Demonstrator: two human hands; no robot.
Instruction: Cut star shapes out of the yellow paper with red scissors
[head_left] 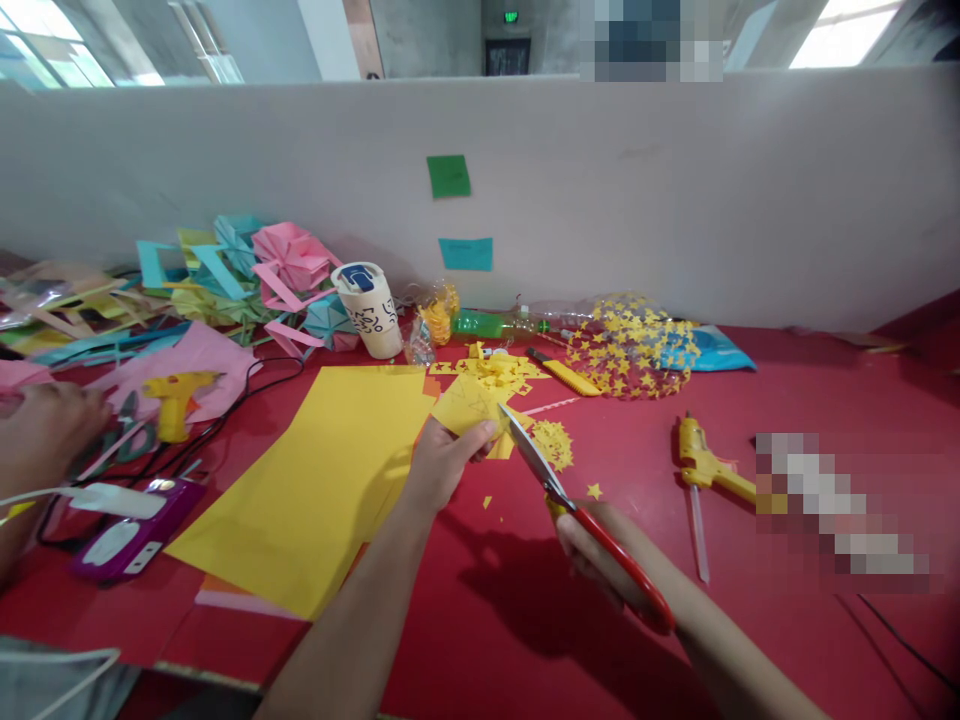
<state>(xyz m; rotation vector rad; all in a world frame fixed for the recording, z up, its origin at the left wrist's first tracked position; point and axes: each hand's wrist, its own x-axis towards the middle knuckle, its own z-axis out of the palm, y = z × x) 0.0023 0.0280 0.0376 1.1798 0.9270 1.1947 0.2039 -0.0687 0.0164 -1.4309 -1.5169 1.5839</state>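
Observation:
My left hand pinches a small piece of yellow paper that has star outlines drawn on it. In my right hand is a pair of scissors with red handles. The tips of its blades reach the right edge of the paper; whether they touch it I cannot tell. Just behind lies a heap of yellow paper scraps, and to the right a pile of cut yellow stars. One loose star rests on the red table apart from the pile.
Large yellow sheets lie left of my forearm. A glue gun sits at the right, a cutter knife and a bag of stars behind. Another person's hand is at the far left, near a purple power strip and a cup.

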